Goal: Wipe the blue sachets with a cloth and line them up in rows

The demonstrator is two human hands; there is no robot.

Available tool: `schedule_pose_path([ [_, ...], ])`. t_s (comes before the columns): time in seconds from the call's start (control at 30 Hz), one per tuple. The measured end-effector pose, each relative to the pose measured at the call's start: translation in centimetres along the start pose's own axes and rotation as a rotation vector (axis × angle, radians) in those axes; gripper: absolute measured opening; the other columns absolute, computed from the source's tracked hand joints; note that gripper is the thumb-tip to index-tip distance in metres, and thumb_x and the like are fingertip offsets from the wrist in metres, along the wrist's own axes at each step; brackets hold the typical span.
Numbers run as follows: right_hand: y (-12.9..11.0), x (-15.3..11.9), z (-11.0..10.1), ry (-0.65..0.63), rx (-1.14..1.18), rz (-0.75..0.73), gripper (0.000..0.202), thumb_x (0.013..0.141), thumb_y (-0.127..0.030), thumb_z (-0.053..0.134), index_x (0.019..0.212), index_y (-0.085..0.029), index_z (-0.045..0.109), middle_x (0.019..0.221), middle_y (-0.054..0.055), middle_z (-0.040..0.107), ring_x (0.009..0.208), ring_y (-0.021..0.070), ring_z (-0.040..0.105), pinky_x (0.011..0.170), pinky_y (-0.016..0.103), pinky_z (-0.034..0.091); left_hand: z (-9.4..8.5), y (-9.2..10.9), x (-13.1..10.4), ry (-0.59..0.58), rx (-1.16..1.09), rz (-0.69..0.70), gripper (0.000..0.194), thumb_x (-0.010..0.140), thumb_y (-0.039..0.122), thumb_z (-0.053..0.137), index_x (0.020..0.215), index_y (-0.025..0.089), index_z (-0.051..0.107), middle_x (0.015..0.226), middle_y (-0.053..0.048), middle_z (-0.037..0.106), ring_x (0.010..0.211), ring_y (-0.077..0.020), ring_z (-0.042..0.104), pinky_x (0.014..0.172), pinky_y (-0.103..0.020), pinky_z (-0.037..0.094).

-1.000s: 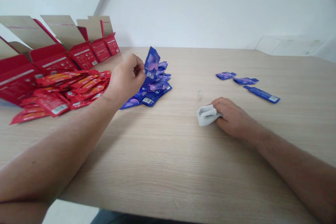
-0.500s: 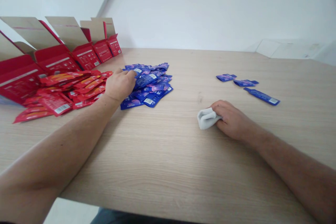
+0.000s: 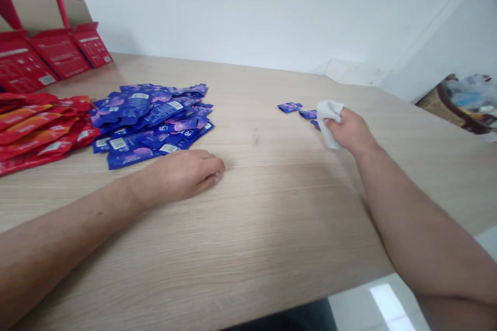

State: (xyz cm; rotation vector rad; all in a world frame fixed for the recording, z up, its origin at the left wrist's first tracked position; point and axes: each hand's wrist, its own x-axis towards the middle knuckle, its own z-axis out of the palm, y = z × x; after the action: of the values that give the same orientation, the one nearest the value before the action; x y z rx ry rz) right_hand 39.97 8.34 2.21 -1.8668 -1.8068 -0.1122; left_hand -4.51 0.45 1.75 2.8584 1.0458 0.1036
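Observation:
My right hand (image 3: 349, 126) is closed on a folded white cloth (image 3: 329, 119) and holds it by its right side. The cloth hangs in front of the small blue sachets and partly hides them; one blue sachet (image 3: 290, 107) lies to its left. My left hand (image 3: 194, 171) rests on the table with its fingers curled shut, and no item shows in it. Just behind that hand lies a heap of blue sachets (image 3: 155, 119) with pink and white print. The heap touches a pile of red sachets (image 3: 50, 129) on its left.
Open red cardboard boxes (image 3: 58, 51) stand in a row at the back left, flaps raised. The wooden table (image 3: 248, 227) ends at a front edge. A white object (image 3: 347, 71) is by the wall. A container with plastic bags (image 3: 466, 101) is at the far right.
My left hand has come off the blue heap to the table in front of it. My right hand has carried the cloth away from me to the blue sachets. The view has turned right.

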Motion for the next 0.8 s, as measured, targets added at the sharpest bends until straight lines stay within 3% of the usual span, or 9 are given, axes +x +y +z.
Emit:
schedule_pose_path([
  [0.1,3.8,0.9,0.7,-0.048,-0.11,0.084,0.043,0.09,-0.033,0.06,0.125,-0.01,0.069,0.12,0.02,0.072,0.11,0.0331,0.067,0.091,0.04,0.05,0.2,-0.3,0.2,-0.003,0.002,-0.018,0.024,0.098,0.031,0.045,0.099,0.025,0.068,0.095,-0.003,0.07,0.089,-0.018,0.066,0.076,-0.028,0.046],
  [0.2,5.7,0.9,1.8,-0.151,-0.126,0.149,0.044,0.089,-0.035,0.062,0.121,-0.006,0.07,0.111,0.023,0.073,0.1,0.0319,0.069,0.083,0.038,0.051,0.2,-0.6,0.1,0.003,0.018,-0.013,0.024,0.098,0.031,0.044,0.098,0.025,0.067,0.094,-0.002,0.069,0.088,-0.0181,0.066,0.076,-0.029,0.045],
  [0.4,5.2,0.3,1.9,-0.304,-0.059,0.109,0.046,0.089,-0.037,0.061,0.123,-0.008,0.068,0.11,0.019,0.075,0.091,0.0276,0.071,0.08,0.036,0.052,0.4,-0.5,0.1,0.024,0.01,0.002,0.023,0.097,0.029,0.046,0.099,0.024,0.068,0.095,-0.004,0.069,0.088,-0.0183,0.065,0.076,-0.029,0.045],
  [0.5,2.6,-0.4,1.8,-0.422,0.042,-0.036,0.041,0.086,-0.034,0.063,0.123,-0.016,0.07,0.116,0.01,0.075,0.099,0.025,0.07,0.088,0.034,0.053,0.6,-0.3,0.3,0.046,-0.024,0.008,0.023,0.097,0.029,0.046,0.1,0.023,0.069,0.096,-0.004,0.069,0.09,-0.0188,0.065,0.079,-0.029,0.045],
  [0.6,-1.9,-2.1,2.3,-0.559,0.154,-0.207,0.037,0.083,-0.032,0.066,0.119,-0.024,0.072,0.118,0.002,0.075,0.106,0.0234,0.069,0.098,0.033,0.051,0.7,0.2,0.6,0.081,-0.086,-0.005,0.022,0.095,0.028,0.049,0.102,0.022,0.068,0.098,-0.004,0.07,0.092,-0.0186,0.065,0.082,-0.029,0.046],
  [0.7,-7.1,-4.9,2.6,-0.714,0.337,-0.496,0.042,0.085,-0.033,0.067,0.126,-0.024,0.067,0.128,0.003,0.071,0.116,0.0257,0.066,0.105,0.039,0.048,0.8,0.6,0.8,0.135,-0.147,-0.086,0.021,0.094,0.03,0.052,0.104,0.022,0.067,0.099,-0.003,0.07,0.092,-0.0184,0.065,0.082,-0.029,0.046],
  [0.8,-11.1,-7.8,2.4,-0.739,0.406,-0.744,0.042,0.085,-0.023,0.064,0.127,-0.026,0.066,0.135,0.004,0.067,0.123,0.0265,0.062,0.109,0.044,0.046,1.1,0.7,1.0,0.143,-0.166,-0.187,0.027,0.094,0.04,0.054,0.108,0.021,0.067,0.097,-0.004,0.07,0.091,-0.0197,0.064,0.081,-0.03,0.046],
])
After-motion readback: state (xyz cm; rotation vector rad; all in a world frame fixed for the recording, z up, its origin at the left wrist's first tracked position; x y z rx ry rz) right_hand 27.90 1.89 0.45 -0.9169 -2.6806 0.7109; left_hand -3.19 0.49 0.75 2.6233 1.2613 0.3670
